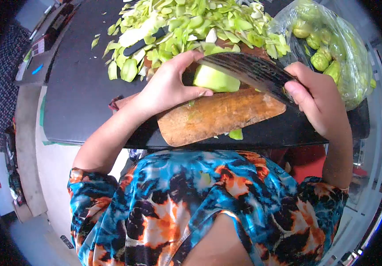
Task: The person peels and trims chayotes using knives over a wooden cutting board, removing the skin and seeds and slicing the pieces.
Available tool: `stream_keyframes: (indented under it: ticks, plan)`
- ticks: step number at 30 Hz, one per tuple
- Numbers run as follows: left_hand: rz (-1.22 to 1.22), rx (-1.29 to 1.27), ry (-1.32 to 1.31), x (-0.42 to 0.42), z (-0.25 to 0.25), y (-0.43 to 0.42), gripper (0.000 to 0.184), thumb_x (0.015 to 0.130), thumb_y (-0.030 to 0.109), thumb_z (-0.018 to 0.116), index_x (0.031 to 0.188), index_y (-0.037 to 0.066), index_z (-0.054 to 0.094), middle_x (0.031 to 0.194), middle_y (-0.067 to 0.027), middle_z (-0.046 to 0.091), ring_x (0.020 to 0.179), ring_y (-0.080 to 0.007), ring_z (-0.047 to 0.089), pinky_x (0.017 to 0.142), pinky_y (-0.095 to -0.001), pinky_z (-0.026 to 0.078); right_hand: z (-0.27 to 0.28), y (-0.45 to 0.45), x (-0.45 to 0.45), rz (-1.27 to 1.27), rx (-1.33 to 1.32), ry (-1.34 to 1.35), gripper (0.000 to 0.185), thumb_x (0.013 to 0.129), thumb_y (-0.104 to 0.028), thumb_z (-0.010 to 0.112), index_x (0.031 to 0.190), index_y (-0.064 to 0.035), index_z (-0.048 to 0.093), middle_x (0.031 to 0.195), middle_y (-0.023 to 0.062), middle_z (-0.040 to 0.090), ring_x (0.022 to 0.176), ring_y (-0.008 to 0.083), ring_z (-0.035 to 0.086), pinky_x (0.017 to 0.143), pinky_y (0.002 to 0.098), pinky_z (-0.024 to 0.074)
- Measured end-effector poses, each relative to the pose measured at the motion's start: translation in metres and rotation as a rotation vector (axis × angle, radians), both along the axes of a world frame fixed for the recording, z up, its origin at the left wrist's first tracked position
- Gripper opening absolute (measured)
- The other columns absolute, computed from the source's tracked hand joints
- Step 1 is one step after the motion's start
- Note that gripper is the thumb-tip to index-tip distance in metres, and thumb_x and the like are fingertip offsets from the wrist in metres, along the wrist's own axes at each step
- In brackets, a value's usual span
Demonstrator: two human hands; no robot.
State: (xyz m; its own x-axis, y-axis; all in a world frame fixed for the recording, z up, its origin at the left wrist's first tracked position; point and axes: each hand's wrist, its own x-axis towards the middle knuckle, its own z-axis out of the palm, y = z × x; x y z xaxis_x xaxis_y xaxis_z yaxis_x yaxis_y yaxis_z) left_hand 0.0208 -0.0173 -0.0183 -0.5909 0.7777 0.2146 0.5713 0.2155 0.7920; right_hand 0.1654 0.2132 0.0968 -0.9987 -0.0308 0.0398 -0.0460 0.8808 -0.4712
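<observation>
A pale green peeled chayote [216,80] rests on a worn wooden cutting board [222,114]. My left hand [173,82] grips it from the left, thumb along its near side and fingers toward the far end. In my right hand [317,95] is a wide dark-bladed knife [253,71], its handle mostly hidden by my fingers. The blade slants across the far side of the chayote, its tip close to my left fingertips. Whether the edge has entered the flesh I cannot tell.
A large heap of green peelings [191,26] covers the far part of the black table [76,80]. A dark-handled tool [134,47] lies among them. At the right is a clear plastic bag [355,57] with several whole chayotes [320,61]. One green scrap [235,134] lies by the board's near edge.
</observation>
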Motion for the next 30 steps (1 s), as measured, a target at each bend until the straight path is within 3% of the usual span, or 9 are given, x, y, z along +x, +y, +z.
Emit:
stream_keyframes:
  ticks: [1, 4, 7, 10, 13, 17, 20, 23, 30]
  plan:
    - [0.017, -0.067, -0.136, 0.003, 0.001, -0.001, 0.06, 0.066, 0.02, 0.082, 0.114, -0.001, 0.052, 0.11, -0.0091, 0.059, 0.102, -0.0154, 0.055, 0.092, -0.0307, 0.042, 0.001, -0.002, 0.002, 0.026, 0.003, 0.004, 0.018, 0.087, -0.021, 0.056, 0.093, -0.0044, 0.054, 0.075, 0.0181, 0.058, 0.073, 0.0376, 0.058, 0.062, 0.0402, 0.0441]
    - [-0.031, 0.024, -0.036, 0.004, -0.003, -0.001, 0.06, 0.066, 0.018, 0.083, 0.114, -0.001, 0.053, 0.109, -0.0085, 0.059, 0.102, -0.0163, 0.055, 0.092, -0.0306, 0.042, -0.005, -0.005, 0.004, 0.067, 0.063, 0.051, 0.018, 0.086, -0.022, 0.057, 0.094, -0.0058, 0.054, 0.076, 0.018, 0.058, 0.073, 0.0376, 0.059, 0.062, 0.0408, 0.0447]
    - [-0.034, 0.151, 0.009, 0.002, -0.01, 0.002, 0.053, 0.064, 0.022, 0.082, 0.103, -0.001, 0.054, 0.091, -0.0127, 0.059, 0.085, -0.0213, 0.058, 0.079, -0.0314, 0.046, -0.005, -0.006, 0.003, 0.065, 0.116, 0.048, 0.019, 0.086, -0.022, 0.058, 0.094, -0.0066, 0.053, 0.074, 0.0178, 0.058, 0.072, 0.0379, 0.059, 0.061, 0.042, 0.045]
    - [-0.08, 0.165, -0.03, -0.002, -0.015, 0.003, 0.051, 0.065, 0.019, 0.081, 0.105, 0.0, 0.056, 0.093, -0.0109, 0.06, 0.086, -0.0197, 0.059, 0.08, -0.0308, 0.046, -0.004, -0.007, 0.001, 0.083, 0.183, 0.061, 0.018, 0.085, -0.022, 0.058, 0.091, -0.0067, 0.051, 0.071, 0.0167, 0.057, 0.069, 0.0375, 0.058, 0.058, 0.0431, 0.0446]
    - [-0.131, 0.124, -0.098, -0.004, -0.008, 0.002, 0.054, 0.066, 0.015, 0.082, 0.112, 0.002, 0.056, 0.108, -0.0058, 0.058, 0.104, -0.0156, 0.054, 0.092, -0.0296, 0.041, -0.005, -0.008, -0.002, 0.153, 0.272, 0.12, 0.018, 0.085, -0.021, 0.059, 0.086, -0.0068, 0.049, 0.066, 0.0152, 0.054, 0.065, 0.0364, 0.057, 0.055, 0.0437, 0.0435]
    - [-0.118, 0.151, -0.132, -0.003, -0.009, 0.003, 0.052, 0.065, 0.015, 0.082, 0.11, 0.003, 0.057, 0.105, -0.0061, 0.06, 0.101, -0.0168, 0.056, 0.09, -0.0297, 0.042, -0.005, -0.009, -0.007, 0.209, 0.316, 0.152, 0.019, 0.084, -0.019, 0.06, 0.081, -0.0073, 0.046, 0.062, 0.0138, 0.051, 0.061, 0.0351, 0.056, 0.051, 0.0432, 0.0421]
    - [-0.107, 0.229, -0.069, -0.004, -0.014, 0.005, 0.05, 0.064, 0.017, 0.082, 0.107, 0.005, 0.059, 0.098, -0.0073, 0.062, 0.094, -0.0186, 0.06, 0.086, -0.0298, 0.045, -0.005, -0.011, -0.008, 0.227, 0.349, 0.079, 0.012, 0.083, -0.01, 0.06, 0.087, -0.002, 0.052, 0.066, 0.0175, 0.05, 0.063, 0.0367, 0.054, 0.054, 0.0419, 0.0398]
    - [-0.098, 0.236, -0.041, -0.005, -0.015, 0.005, 0.05, 0.063, 0.017, 0.082, 0.106, 0.005, 0.06, 0.098, -0.0071, 0.062, 0.094, -0.0182, 0.06, 0.086, -0.0297, 0.045, -0.011, -0.01, -0.01, 0.24, 0.357, 0.15, 0.019, 0.084, -0.018, 0.061, 0.081, -0.0073, 0.046, 0.062, 0.0133, 0.051, 0.059, 0.0353, 0.056, 0.05, 0.0439, 0.0415]
    - [-0.108, 0.114, -0.139, -0.006, -0.01, 0.004, 0.055, 0.065, 0.016, 0.083, 0.111, 0.002, 0.056, 0.108, -0.006, 0.061, 0.103, -0.0153, 0.056, 0.092, -0.0303, 0.042, -0.02, -0.01, -0.015, 0.252, 0.337, 0.165, 0.017, 0.085, -0.018, 0.059, 0.083, -0.0061, 0.048, 0.061, 0.0148, 0.052, 0.059, 0.0361, 0.056, 0.049, 0.0456, 0.0407]
